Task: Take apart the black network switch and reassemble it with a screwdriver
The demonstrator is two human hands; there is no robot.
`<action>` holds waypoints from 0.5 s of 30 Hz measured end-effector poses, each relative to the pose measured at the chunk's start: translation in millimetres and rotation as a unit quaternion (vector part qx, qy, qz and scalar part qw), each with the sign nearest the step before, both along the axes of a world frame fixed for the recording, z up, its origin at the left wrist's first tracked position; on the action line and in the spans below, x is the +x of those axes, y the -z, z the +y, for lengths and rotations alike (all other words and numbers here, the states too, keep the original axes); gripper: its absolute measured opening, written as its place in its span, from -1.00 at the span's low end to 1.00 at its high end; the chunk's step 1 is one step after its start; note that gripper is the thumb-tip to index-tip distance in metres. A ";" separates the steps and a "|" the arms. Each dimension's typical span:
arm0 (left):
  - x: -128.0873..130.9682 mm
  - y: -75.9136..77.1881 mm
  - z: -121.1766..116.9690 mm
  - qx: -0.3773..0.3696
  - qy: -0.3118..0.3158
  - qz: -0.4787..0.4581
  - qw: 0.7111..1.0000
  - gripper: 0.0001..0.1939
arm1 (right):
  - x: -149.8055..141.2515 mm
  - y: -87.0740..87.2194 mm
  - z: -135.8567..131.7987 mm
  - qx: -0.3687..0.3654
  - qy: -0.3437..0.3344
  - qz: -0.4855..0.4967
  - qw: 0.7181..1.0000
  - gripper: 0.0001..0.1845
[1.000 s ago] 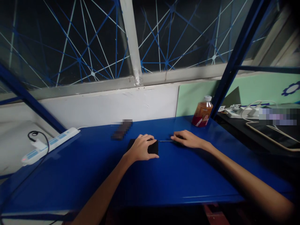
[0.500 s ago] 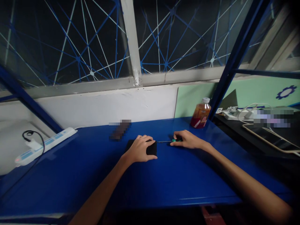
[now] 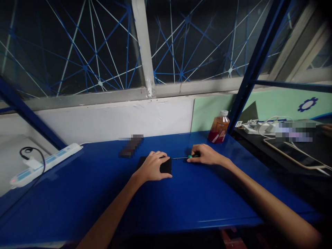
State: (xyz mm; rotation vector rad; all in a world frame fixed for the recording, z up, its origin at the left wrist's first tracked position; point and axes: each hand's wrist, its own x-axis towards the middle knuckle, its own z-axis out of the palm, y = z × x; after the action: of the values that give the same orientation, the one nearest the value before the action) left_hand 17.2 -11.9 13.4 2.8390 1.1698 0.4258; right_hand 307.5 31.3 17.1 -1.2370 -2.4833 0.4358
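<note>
The left hand [image 3: 154, 166] lay over a black box [image 3: 166, 167], with its thumb and fingers spread wide. The box sat on the blue table [image 3: 181, 200], under that hand. The right hand [image 3: 204, 154] was closed around the green and black handle of a screwdriver [image 3: 190, 157]. Its thin metal rod pointed left, at the side of the box. I could not tell if the tip touched it. A bottle [image 3: 218, 129] with a white cap stood at the back, past the right hand.
</note>
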 end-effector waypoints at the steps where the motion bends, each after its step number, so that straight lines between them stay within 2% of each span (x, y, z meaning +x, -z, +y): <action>1: -0.1 0.0 -0.1 0.000 0.000 0.000 1.000 -0.28 | 0.2 1.6 0.8 -0.008 -0.004 0.002 1.000 -0.55; 7: -1.3 -1.9 0.2 0.003 -0.004 -0.001 1.000 -0.29 | -5.9 2.7 -3.9 -0.057 -0.026 0.019 0.998 -0.59; 15: -2.0 -8.1 -1.9 -0.023 -0.004 -0.002 1.000 -0.33 | -3.4 0.1 -3.5 -0.023 -0.027 0.002 0.999 -0.59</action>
State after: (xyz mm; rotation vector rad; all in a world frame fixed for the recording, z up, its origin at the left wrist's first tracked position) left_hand 15.2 -13.8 21.5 2.7938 1.1746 0.3995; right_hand 304.2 27.7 17.0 -1.1867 -2.5230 0.5112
